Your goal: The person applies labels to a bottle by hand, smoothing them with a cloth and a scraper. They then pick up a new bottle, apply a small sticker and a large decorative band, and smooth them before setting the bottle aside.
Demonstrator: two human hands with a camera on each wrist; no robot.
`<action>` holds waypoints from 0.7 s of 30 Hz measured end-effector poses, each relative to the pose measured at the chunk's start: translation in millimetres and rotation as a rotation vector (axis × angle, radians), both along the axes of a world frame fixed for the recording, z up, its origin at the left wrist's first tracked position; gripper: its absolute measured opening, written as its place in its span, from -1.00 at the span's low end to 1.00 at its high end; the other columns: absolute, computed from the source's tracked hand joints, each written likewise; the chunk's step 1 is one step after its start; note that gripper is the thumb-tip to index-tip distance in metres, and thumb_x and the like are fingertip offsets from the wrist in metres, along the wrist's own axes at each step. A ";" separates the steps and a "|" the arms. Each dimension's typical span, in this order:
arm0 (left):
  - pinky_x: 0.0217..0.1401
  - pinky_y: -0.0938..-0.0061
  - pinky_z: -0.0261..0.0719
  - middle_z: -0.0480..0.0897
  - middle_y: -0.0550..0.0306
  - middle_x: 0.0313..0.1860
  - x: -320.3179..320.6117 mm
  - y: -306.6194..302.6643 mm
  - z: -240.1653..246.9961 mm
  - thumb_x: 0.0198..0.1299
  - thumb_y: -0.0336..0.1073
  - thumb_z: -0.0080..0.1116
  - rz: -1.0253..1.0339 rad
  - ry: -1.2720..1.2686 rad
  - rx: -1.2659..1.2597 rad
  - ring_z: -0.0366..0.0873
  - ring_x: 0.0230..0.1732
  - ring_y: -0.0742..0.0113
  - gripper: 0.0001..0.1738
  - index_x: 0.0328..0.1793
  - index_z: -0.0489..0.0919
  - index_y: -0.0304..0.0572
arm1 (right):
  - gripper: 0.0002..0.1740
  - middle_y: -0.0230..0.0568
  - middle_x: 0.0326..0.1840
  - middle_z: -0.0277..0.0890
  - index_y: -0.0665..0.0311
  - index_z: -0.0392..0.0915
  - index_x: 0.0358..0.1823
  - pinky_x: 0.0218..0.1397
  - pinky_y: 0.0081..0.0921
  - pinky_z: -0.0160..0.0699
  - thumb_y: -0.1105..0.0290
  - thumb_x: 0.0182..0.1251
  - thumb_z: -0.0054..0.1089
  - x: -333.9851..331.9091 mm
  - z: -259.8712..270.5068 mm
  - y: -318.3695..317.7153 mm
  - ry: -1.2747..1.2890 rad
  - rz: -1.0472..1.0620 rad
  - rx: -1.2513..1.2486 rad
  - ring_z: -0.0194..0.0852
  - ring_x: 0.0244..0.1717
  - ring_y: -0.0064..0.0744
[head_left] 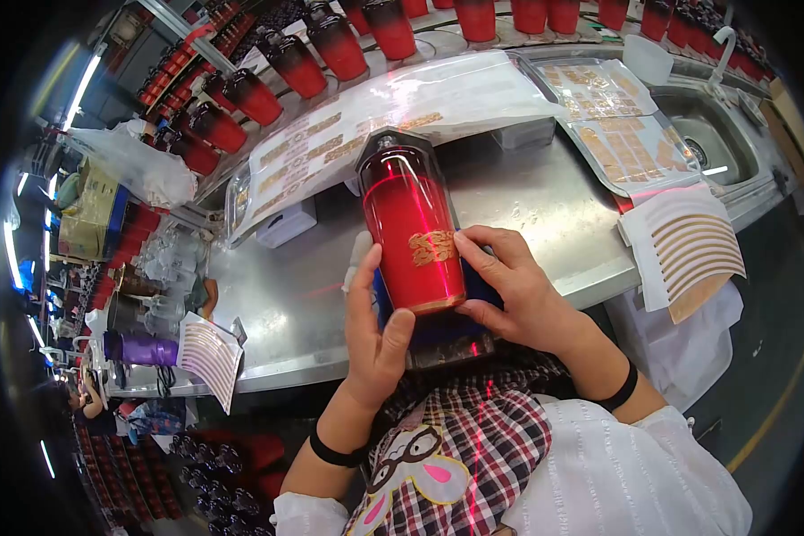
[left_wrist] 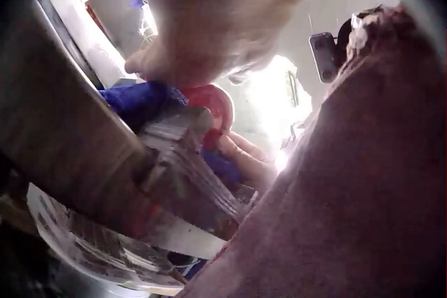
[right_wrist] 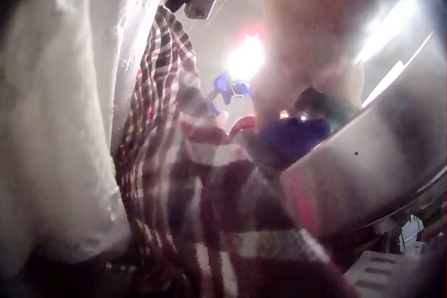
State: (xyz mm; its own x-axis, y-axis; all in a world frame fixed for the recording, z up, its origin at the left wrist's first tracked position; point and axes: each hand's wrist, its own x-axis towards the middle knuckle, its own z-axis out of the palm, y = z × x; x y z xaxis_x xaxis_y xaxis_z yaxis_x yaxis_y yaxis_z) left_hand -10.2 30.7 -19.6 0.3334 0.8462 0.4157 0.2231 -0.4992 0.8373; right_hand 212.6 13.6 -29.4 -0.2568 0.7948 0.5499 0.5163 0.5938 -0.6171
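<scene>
From my end I see one glossy container [head_left: 411, 219], red darkening to black at its far end; a gold patterned decal [head_left: 433, 248] sits near its red end; it lies tilted over blue material [head_left: 433, 332], beside the metal table's near edge [head_left: 281, 364].

Jar [head_left: 415, 237]: glossy red body, black top, gold pattern low on side. Jars beyond worktop's [head_left: 518, 201] far edge [head_left: 344, 54]: black fading down into red. Worktop: silver-grey. Sheet at worktop's right edge [head_left: 688, 246]: white, curved gold-tan stripes. Sheet at worktop's left edge [head_left: 211, 353]: white, pinkish-tan curved stripes. Cup [head_left: 147, 349]: purple. Apron [head_left: 509, 429]: dark, red and white plaid. Rabbit patch [head_left: 420, 464]: white, pink ears. Sleeves [head_left: 630, 464]: white. Wristbands [head_left: 618, 386]: black.
</scene>
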 end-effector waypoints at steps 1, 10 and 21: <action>0.59 0.24 0.04 0.16 -0.16 0.54 4.5 -0.1 1.3 0.33 -0.05 0.18 -0.034 -0.141 -0.138 0.10 0.56 0.10 -0.13 0.57 0.06 -0.41 | -0.13 0.12 0.33 0.29 0.36 0.28 0.43 0.39 -0.11 0.33 0.42 0.03 0.47 -0.6 -0.9 0.0 0.001 0.001 0.005 0.26 0.33 0.17; 0.54 0.21 0.12 0.26 -0.22 0.42 22.5 -0.9 -1.4 0.21 -0.18 0.29 0.125 -0.002 0.073 0.22 0.46 0.00 -0.11 0.53 0.10 -0.45 | -0.10 0.10 0.37 0.25 0.36 0.27 0.46 0.41 -0.18 0.31 0.42 0.04 0.46 -0.9 -4.8 -0.2 -0.016 -0.011 -0.013 0.25 0.35 0.08; 0.52 0.16 0.14 0.25 -0.27 0.42 27.9 -2.9 -0.6 0.14 -0.20 0.32 0.212 0.134 0.135 0.22 0.43 -0.09 -0.07 0.53 0.09 -0.46 | -0.12 0.11 0.37 0.26 0.38 0.27 0.45 0.41 -0.17 0.31 0.41 0.05 0.47 -0.5 -4.4 0.1 -0.014 -0.016 -0.011 0.24 0.36 0.09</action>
